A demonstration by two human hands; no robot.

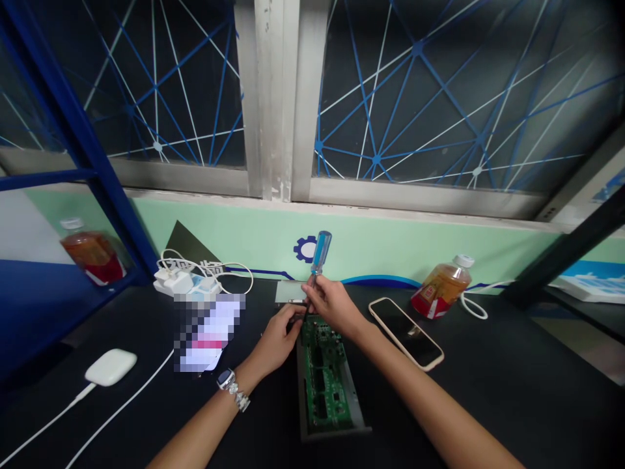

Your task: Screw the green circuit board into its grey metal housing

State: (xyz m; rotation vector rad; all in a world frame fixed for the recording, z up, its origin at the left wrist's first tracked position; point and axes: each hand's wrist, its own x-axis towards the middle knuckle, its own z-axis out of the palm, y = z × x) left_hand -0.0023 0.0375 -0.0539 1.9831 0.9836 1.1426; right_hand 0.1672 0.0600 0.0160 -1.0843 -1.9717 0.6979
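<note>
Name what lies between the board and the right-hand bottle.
The phone, on the desk, and, nearer the board, the right forearm; the head view shows both.

Black tabletop (390, 417) against pale green wall (234, 228); wall bears a dark blue gear print (306, 249). Above: two dark window panes (439, 104) crossed by blue and white lines, pale frame (276, 98) between. Blue metal frame (92, 150) at left, dark post (571, 234) at right. Lighting dim.

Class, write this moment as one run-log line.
left hand: at board's far end | right hand: holds screwdriver, handle up | right of board: black phone, bottle | left: power strip
</note>
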